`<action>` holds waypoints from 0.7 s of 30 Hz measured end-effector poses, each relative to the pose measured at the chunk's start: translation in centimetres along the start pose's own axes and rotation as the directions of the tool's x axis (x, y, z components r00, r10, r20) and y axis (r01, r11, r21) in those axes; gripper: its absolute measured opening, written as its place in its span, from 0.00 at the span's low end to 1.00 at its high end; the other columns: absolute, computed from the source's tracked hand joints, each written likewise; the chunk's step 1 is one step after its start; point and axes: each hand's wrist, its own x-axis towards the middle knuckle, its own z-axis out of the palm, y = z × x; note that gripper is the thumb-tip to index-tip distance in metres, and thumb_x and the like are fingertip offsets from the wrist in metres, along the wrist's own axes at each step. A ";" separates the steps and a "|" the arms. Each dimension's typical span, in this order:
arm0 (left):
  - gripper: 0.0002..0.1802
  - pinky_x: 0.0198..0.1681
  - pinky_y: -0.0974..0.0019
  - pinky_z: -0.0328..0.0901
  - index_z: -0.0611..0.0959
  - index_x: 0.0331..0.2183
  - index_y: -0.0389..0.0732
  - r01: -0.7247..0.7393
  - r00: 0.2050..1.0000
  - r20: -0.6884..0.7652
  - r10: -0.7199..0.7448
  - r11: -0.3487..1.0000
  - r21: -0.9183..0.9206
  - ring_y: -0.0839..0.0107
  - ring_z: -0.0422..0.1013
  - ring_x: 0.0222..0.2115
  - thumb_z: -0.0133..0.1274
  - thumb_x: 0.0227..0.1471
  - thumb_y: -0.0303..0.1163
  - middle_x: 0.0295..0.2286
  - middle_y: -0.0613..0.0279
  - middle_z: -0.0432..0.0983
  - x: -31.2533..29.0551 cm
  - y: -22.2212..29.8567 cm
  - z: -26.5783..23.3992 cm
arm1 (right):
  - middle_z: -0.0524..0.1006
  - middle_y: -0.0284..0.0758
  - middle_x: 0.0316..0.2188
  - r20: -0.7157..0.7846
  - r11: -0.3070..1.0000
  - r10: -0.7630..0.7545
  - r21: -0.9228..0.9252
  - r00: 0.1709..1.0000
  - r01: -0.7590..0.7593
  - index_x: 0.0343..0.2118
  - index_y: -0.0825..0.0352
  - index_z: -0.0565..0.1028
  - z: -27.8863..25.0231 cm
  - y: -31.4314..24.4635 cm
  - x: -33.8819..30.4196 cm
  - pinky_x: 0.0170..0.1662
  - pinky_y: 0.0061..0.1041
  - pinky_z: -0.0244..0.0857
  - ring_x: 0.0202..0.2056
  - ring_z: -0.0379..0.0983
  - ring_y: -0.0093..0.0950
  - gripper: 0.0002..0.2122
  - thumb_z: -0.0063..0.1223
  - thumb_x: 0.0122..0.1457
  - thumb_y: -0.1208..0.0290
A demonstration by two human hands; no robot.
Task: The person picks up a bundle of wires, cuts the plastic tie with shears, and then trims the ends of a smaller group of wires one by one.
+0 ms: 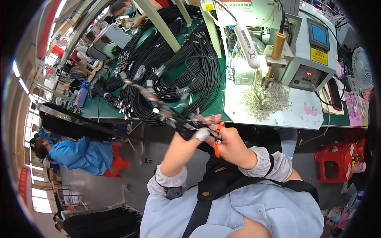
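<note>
Left hand (195, 138) grips a slim black cable bundle (181, 127) toward ten o'clock, likely light, springy, best held behind its blurred silvery ends; right hand (233, 146) clasps orange-handled metal pliers (216, 149).

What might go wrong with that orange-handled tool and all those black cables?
The orange-handled tool in the right hand is very close to the left hand, so it might pinch a finger. The bundle of black cables in the left hand could snag on the big cable pile just behind it. And the small metal bits lie loose, so a bump might scatter them.
</note>
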 end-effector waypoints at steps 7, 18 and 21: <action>0.17 0.47 0.65 0.59 0.72 0.41 0.30 -0.169 0.908 -0.352 0.226 0.968 0.186 0.65 0.67 0.41 0.44 0.51 0.30 0.42 0.51 0.69 -0.8 0.7 -4.5 | 0.73 0.34 0.24 -0.190 0.886 0.125 0.464 0.974 -0.024 0.32 0.74 0.69 -1.9 -1.1 -0.7 0.30 0.18 0.64 0.27 0.69 0.20 0.05 0.49 0.52 0.79; 0.19 0.50 0.66 0.56 0.70 0.44 0.30 -0.047 0.995 0.078 0.055 0.994 -0.099 0.69 0.63 0.45 0.45 0.52 0.30 0.43 0.55 0.69 1.5 -2.4 2.7 | 0.75 0.34 0.27 -0.042 0.943 0.272 0.208 0.961 -0.258 0.33 0.74 0.73 -2.7 -1.1 -0.8 0.33 0.17 0.63 0.28 0.69 0.19 0.08 0.51 0.52 0.76; 0.18 0.49 0.67 0.56 0.70 0.44 0.30 -0.076 0.993 0.080 0.084 0.992 -0.099 0.71 0.64 0.44 0.46 0.51 0.28 0.43 0.56 0.69 2.0 -2.8 2.9 | 0.72 0.29 0.19 -0.146 0.960 0.021 0.278 0.989 0.021 0.34 0.74 0.73 -3.0 -0.6 -0.7 0.28 0.16 0.61 0.23 0.65 0.15 0.08 0.49 0.54 0.74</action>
